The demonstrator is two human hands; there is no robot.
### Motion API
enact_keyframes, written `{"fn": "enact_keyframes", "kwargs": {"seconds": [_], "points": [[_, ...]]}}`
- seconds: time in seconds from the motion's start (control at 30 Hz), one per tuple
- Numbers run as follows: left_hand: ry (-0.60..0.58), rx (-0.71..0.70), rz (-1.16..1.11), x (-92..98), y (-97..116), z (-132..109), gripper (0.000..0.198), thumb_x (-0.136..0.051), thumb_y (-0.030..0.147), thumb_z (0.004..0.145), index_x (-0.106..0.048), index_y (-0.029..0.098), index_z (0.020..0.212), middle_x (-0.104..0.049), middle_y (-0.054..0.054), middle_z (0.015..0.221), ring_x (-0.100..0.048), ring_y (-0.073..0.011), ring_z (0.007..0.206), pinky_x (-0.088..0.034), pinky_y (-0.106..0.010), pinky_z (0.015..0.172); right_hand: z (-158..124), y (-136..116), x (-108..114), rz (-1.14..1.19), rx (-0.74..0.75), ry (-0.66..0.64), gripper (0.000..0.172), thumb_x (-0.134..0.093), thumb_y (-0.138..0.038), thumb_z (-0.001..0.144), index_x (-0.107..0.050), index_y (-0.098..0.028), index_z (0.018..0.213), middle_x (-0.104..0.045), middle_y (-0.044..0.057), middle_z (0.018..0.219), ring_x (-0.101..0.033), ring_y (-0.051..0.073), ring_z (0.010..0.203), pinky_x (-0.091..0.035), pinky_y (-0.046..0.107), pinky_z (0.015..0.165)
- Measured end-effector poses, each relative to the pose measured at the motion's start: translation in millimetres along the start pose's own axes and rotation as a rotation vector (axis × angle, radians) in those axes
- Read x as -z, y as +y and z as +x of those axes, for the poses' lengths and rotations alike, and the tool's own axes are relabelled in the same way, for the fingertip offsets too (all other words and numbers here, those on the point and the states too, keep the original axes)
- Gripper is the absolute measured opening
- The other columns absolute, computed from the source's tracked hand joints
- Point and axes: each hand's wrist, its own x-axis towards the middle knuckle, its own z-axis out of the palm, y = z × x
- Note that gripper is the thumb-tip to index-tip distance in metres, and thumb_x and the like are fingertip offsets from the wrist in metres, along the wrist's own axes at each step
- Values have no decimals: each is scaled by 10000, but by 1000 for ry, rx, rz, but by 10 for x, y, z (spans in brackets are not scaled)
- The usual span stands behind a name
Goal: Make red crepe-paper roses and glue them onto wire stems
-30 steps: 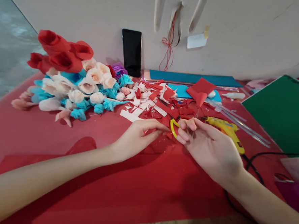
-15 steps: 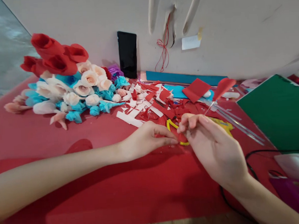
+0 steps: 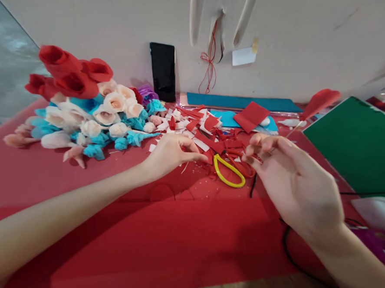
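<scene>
My right hand (image 3: 299, 176) is closed, its fingers curled around a thin pale stem. At the top of that stem a red paper petal (image 3: 320, 102) leans to the upper right; the stem's lower end is hidden by the hand. My left hand (image 3: 175, 156) is beside the pile of red and white paper scraps (image 3: 207, 125), thumb and fingers apart, with nothing visible between them. Between my hands lie scissors (image 3: 230, 173) with one yellow and one red handle loop, their blades hidden under scraps.
Paper flowers (image 3: 89, 111) in red, cream and blue are heaped at the left. A dark phone (image 3: 163, 72) leans on the back wall. A green board (image 3: 359, 147) stands right, near a black cable (image 3: 286, 247). Red paper (image 3: 153, 250) covers the front.
My hands have drawn apart: the left moved left toward the scraps, the right moved right, carrying the red petal on its stem. The scissors' handles are now uncovered.
</scene>
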Motion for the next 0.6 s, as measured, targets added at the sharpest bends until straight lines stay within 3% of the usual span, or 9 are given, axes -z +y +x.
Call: {"fn": "enact_keyframes", "kwargs": {"seconds": [0.23,0.43,0.6], "points": [[-32,-3,39,38,-25,59,76,-657,206,715,-717,168,740,-730,-14,745,-667,-142,682,-501,-201,617,5,13,0,-18,-7,4,338,-354,-237,890,-584,-219,644,-470,36,871,-466,151,840,-413,272,785],[9,-44,100,41,-31,35,97,-717,248,650,-695,157,674,-697,-2,649,-606,-115,572,-437,-198,519,8,32,0,-22,-11,-7,337,-360,-237,890,-587,-221,643,-470,34,876,-464,148,807,-412,275,777],[27,-114,191,47,-59,46,251,-660,414,703,-702,191,597,-659,-1,568,-525,-117,557,-401,-252,582,9,40,-4,-19,-11,-16,341,-357,-233,896,-593,-216,650,-471,30,885,-461,139,797,-404,265,777]]}}
